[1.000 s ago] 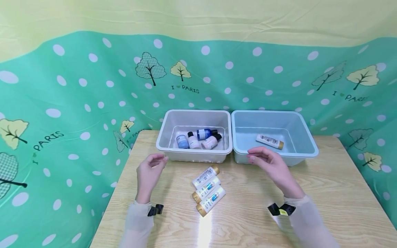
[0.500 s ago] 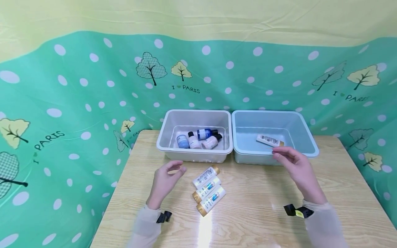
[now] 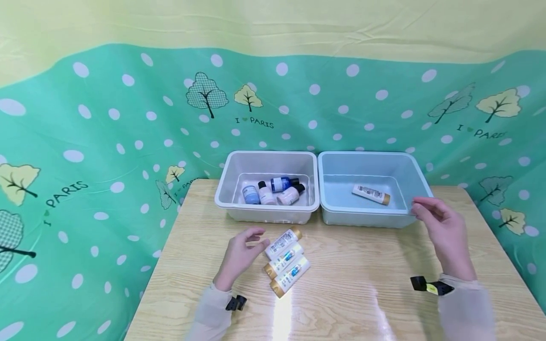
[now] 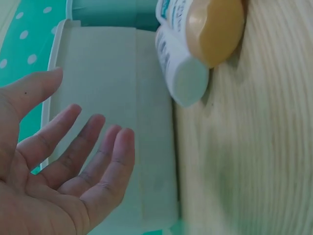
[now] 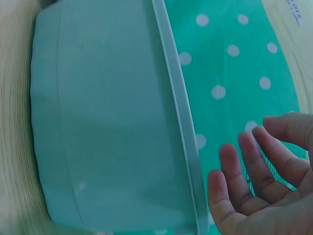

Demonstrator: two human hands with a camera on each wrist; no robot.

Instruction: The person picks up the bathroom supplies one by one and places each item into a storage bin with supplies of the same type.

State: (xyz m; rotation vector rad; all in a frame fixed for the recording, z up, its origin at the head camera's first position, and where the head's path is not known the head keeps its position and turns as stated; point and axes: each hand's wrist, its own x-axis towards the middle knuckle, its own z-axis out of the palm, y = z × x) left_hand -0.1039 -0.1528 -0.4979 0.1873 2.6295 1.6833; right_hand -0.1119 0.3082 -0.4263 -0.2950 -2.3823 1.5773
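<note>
Three white tubes with gold caps lie slanted side by side on the table: the far tube [image 3: 281, 243], the middle tube [image 3: 286, 259] and the near tube [image 3: 292, 274]. Just left of them hovers my left hand [image 3: 242, 253], thumb tip right at the far tube's end; its loosely bent fingers hold nothing in the left wrist view. My right hand [image 3: 445, 232] is at the front right corner of the blue bin [image 3: 362, 210], overlapping it in the head view. Nothing is held in its relaxed fingers [image 5: 232, 169]. Another white tube [image 3: 369, 193] lies inside the blue bin.
A grey bin [image 3: 266, 207] stands left of the blue one, holding several small bottles, among them a dark blue bottle [image 3: 281, 183] and a light blue bottle [image 3: 250, 194]. Behind both bins hangs a green dotted cloth [image 3: 298, 94]. The wooden table [image 3: 341, 284] extends toward me.
My left hand has moved right and nearer to me, from the grey bin's front left corner to the tubes. My right hand has moved right along the blue bin's front. The tubes have stayed put.
</note>
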